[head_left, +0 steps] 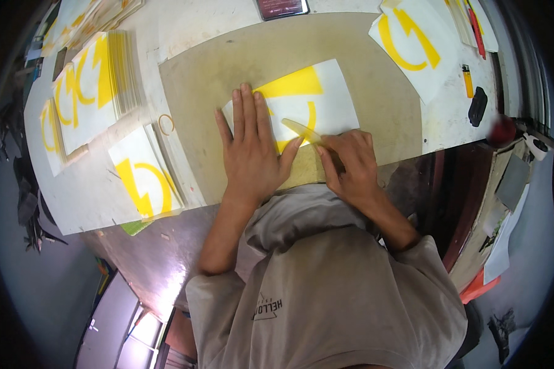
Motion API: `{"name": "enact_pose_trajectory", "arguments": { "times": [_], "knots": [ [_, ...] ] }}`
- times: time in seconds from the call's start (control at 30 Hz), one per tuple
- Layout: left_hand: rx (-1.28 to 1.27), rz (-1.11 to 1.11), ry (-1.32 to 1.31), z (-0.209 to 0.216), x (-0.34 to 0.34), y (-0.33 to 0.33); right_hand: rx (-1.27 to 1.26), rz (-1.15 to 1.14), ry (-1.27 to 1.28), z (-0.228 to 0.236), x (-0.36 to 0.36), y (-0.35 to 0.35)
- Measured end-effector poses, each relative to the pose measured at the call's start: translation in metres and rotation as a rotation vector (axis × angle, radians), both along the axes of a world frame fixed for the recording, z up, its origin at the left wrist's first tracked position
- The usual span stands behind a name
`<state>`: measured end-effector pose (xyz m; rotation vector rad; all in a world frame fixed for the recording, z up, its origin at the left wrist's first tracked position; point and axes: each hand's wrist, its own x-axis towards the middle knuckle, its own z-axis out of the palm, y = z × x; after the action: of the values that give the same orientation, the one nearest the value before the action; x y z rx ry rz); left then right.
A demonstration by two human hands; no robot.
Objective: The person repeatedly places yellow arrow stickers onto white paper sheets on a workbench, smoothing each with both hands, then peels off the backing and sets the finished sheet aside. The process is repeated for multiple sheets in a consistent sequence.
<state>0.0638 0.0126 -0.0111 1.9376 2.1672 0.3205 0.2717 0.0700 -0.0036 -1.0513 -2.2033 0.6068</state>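
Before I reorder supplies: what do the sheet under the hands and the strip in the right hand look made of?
Sheet: probably white backing paper with glossy yellow vinyl film, going by its flat, solid colour. Strip in the right hand: pale yellow, slightly translucent, likely peeled film or plastic; hard to tell.

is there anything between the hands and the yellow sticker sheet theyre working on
Nothing visible. The left hand lies flat directly on the white sheet with the yellow shape, and the right hand holds a yellowish strip against it at the lower edge.

Stacks of yellow-printed sheets (92, 92), a rubber band (166, 124), a yellow lighter (468, 80), a black pouch (477, 106).
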Motion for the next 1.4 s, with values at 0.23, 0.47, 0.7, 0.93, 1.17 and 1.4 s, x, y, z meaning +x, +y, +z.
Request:
{"name": "enact_pose_trajectory", "arguments": {
  "times": [0.23,0.47,0.7,0.93,1.17,1.4],
  "knots": [
    [0.0,0.008,0.003,0.0,0.0,-0.001,0.21,-0.099,-0.028,-0.001,-0.026,0.025],
    [0.026,0.044,0.003,0.006,0.005,-0.003,0.174,-0.298,-0.168,-0.017,-0.01,0.081],
    [0.018,-0.015,-0.201,0.045,0.01,0.016,0.173,-0.174,-0.003,0.001,-0.002,0.035],
    [-0.169,-0.353,-0.793,0.023,-0.061,0.063,0.038,0.195,0.069,-0.014,-0.072,-0.052],
    [-0.174,-0.394,-0.664,0.021,-0.061,0.062,0.116,-0.073,-0.034,-0.008,-0.007,-0.027],
    [0.032,-0.315,-0.052,0.032,-0.033,0.023,0.015,0.342,0.021,-0.009,0.032,-0.061]
  ]
}}
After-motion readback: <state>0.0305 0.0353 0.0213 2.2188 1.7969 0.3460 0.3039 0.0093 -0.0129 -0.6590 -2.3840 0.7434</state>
